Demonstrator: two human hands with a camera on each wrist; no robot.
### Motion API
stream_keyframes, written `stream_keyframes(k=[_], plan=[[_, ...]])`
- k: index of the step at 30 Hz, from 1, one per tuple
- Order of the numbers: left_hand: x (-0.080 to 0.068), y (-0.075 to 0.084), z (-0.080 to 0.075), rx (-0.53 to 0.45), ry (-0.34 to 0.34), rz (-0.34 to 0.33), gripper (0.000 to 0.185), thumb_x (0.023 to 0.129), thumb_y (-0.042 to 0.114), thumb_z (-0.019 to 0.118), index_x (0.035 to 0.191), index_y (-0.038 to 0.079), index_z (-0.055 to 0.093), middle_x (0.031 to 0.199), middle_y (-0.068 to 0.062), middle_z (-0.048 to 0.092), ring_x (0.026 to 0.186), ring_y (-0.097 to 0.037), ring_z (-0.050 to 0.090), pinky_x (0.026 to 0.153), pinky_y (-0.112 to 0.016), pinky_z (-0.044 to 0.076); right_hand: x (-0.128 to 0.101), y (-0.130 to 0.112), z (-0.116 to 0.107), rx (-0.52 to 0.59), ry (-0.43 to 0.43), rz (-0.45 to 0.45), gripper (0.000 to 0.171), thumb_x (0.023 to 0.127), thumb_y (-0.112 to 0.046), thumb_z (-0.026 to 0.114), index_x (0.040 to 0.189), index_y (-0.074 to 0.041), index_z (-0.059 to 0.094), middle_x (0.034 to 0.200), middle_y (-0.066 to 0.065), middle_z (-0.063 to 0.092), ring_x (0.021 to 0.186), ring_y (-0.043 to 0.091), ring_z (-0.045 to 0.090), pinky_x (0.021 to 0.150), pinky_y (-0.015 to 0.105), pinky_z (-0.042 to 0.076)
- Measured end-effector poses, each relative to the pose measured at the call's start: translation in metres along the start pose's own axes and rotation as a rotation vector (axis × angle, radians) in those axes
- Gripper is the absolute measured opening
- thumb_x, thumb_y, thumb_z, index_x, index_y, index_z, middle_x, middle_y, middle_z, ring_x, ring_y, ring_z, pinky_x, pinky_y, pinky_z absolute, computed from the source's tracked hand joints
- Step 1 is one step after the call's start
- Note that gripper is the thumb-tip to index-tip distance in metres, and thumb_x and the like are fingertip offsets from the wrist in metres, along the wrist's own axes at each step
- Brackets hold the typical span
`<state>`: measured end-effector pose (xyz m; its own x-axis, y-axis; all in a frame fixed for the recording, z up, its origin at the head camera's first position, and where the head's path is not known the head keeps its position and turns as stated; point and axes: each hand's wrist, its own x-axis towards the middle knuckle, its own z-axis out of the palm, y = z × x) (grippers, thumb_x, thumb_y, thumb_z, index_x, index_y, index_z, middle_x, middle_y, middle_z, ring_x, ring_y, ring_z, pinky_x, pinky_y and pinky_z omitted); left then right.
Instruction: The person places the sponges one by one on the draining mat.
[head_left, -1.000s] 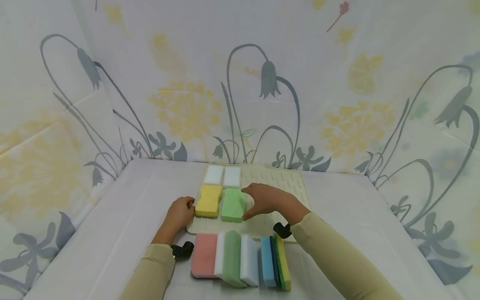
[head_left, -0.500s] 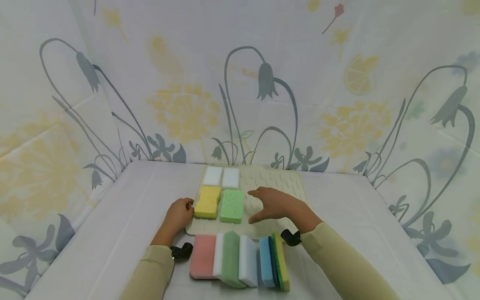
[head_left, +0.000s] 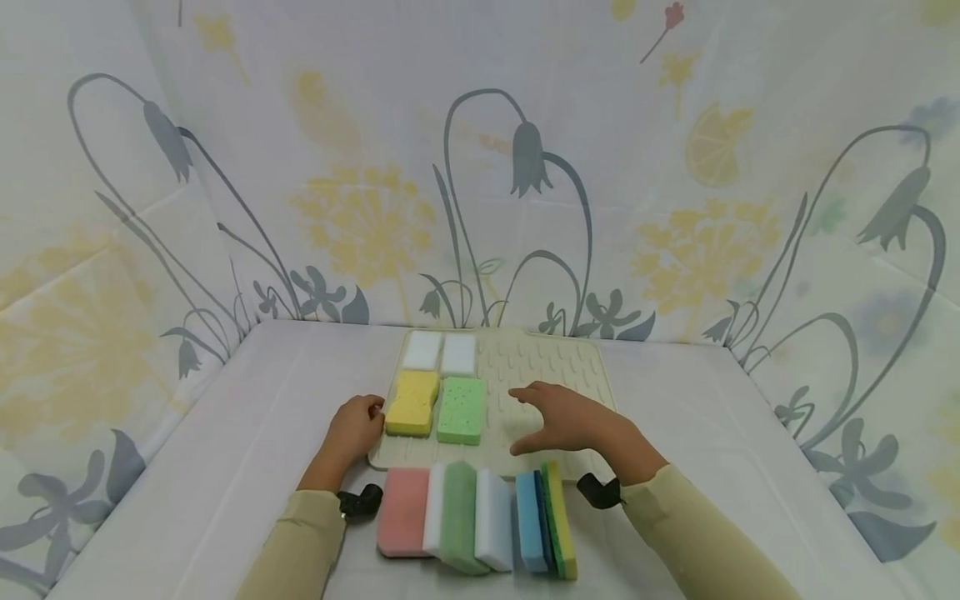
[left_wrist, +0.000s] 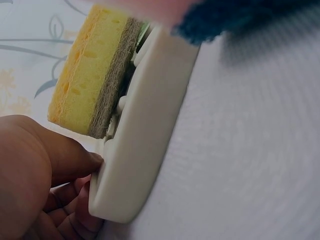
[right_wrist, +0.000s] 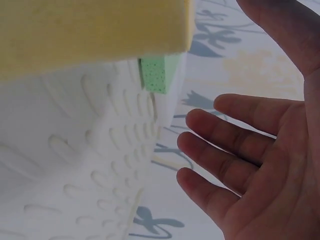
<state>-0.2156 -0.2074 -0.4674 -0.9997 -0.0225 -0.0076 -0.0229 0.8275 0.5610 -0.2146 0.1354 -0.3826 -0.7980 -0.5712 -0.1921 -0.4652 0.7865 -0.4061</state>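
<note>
My left hand pinches the left edge of a cream drying mat with raised ridges. In the left wrist view the thumb lies on the rim and the fingers curl below it. Beside that hand lies a yellow sponge with a brownish scouring layer underneath. A speckled green sponge is to its right on the mat. Two white sponges, a left one and a right one, lie behind them. My right hand hovers over the mat's right half, fingers spread and holding nothing.
In front of the mat stands a row of sponges: a pink one, a pale green one, a white one, a blue one and a yellow one with a green layer. A flower-patterned cloth hangs behind.
My right hand has let go of the speckled green sponge and moved right, away from it. The sponge stays on the mat. My left hand keeps its place at the mat's edge.
</note>
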Motion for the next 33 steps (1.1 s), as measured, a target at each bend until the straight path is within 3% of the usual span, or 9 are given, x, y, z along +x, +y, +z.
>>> stream_keyframes(k=[12, 19, 24, 33], plan=[[0.000, 0.000, -0.001, -0.001, -0.005, 0.000, 0.037, 0.093, 0.009, 0.049, 0.125, -0.008, 0.059, 0.105, -0.017, 0.065, 0.089, -0.025, 0.059, 0.080, -0.043, 0.049, -0.024, 0.014, 0.004, 0.020, 0.023, -0.021, 0.086, 0.079, -0.061, 0.069, 0.148, -0.017, 0.042, 0.146, 0.008, 0.046, 0.132, 0.030, 0.046, 0.102, 0.051, 0.042], [0.000, -0.002, 0.000, -0.013, -0.012, 0.007, 0.037, 0.094, 0.009, 0.049, 0.126, -0.008, 0.059, 0.107, -0.018, 0.065, 0.091, -0.026, 0.060, 0.080, -0.044, 0.050, -0.038, 0.022, 0.005, 0.045, 0.048, -0.096, 0.067, 0.088, -0.045, 0.066, 0.145, -0.018, 0.045, 0.143, 0.005, 0.050, 0.129, 0.028, 0.050, 0.100, 0.049, 0.044], [0.002, -0.003, 0.001, -0.012, -0.010, -0.002, 0.037, 0.094, 0.010, 0.049, 0.126, -0.007, 0.059, 0.108, -0.018, 0.066, 0.094, -0.026, 0.061, 0.082, -0.044, 0.050, -0.043, 0.026, 0.006, 0.070, 0.076, -0.109, 0.059, 0.091, -0.038, 0.063, 0.144, -0.021, 0.046, 0.143, 0.001, 0.050, 0.132, 0.025, 0.047, 0.102, 0.048, 0.043], [0.002, -0.004, 0.001, -0.012, -0.009, -0.006, 0.038, 0.094, 0.010, 0.050, 0.126, -0.007, 0.059, 0.106, -0.017, 0.066, 0.091, -0.025, 0.060, 0.080, -0.043, 0.050, -0.057, 0.031, 0.009, 0.071, 0.111, -0.130, 0.050, 0.093, -0.023, 0.058, 0.141, -0.015, 0.049, 0.141, 0.000, 0.052, 0.130, 0.025, 0.049, 0.103, 0.048, 0.042]])
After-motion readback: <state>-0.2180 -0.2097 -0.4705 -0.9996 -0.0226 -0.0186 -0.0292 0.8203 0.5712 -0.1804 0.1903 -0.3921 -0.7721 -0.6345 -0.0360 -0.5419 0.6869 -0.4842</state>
